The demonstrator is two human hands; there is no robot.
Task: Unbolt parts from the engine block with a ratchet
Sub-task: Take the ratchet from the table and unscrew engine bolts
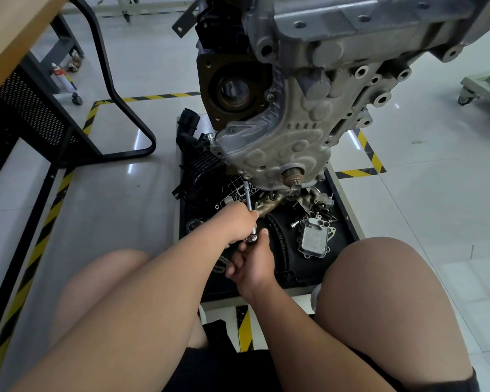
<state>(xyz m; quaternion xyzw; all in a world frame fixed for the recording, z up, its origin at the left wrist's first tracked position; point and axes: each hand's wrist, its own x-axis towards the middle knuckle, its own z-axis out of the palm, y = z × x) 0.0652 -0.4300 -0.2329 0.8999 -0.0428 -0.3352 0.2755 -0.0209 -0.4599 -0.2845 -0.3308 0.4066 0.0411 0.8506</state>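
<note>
The grey engine block (303, 108) hangs over a black tray, its timing cover (272, 148) facing me. A chrome ratchet extension (248, 198) runs from a bolt at the cover's lower left edge down to the ratchet head (251, 238). My left hand (238, 222) grips the extension bar just above the head. My right hand (252, 263) holds the ratchet handle below the head; the handle itself is hidden in my fist.
The black tray (337, 222) holds removed parts: an oil cooler (314, 236), an exhaust manifold (280, 199), black plastic intake pieces (198, 157), loose bolts. My knees flank the tray. A desk frame (119, 108) stands left, a cart (484, 86) far right.
</note>
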